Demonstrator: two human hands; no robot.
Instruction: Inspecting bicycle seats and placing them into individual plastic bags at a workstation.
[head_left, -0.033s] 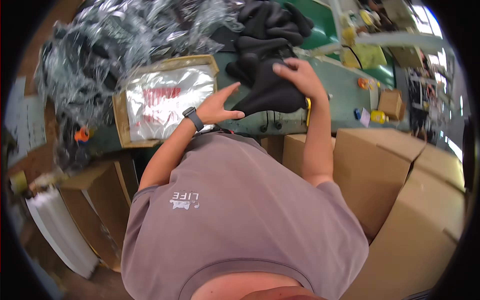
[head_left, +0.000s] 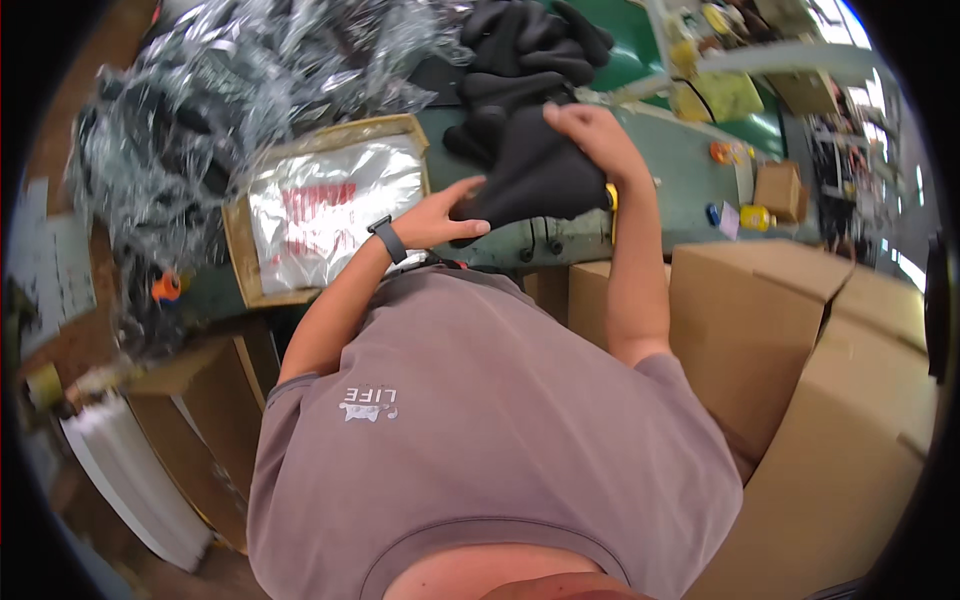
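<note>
Your left hand (head_left: 440, 218) and right hand (head_left: 590, 135) each close their grip on a folded black fabric garment (head_left: 530, 175), held just above the green table (head_left: 680, 180). Beside it lies a shallow cardboard tray (head_left: 238, 250) holding a clear plastic bag (head_left: 330, 205); more black garments (head_left: 530, 50) are piled behind.

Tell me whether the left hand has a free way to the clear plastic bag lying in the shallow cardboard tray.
Probably yes: the left hand is beside the tray's edge, nothing between it and the bag.
</note>
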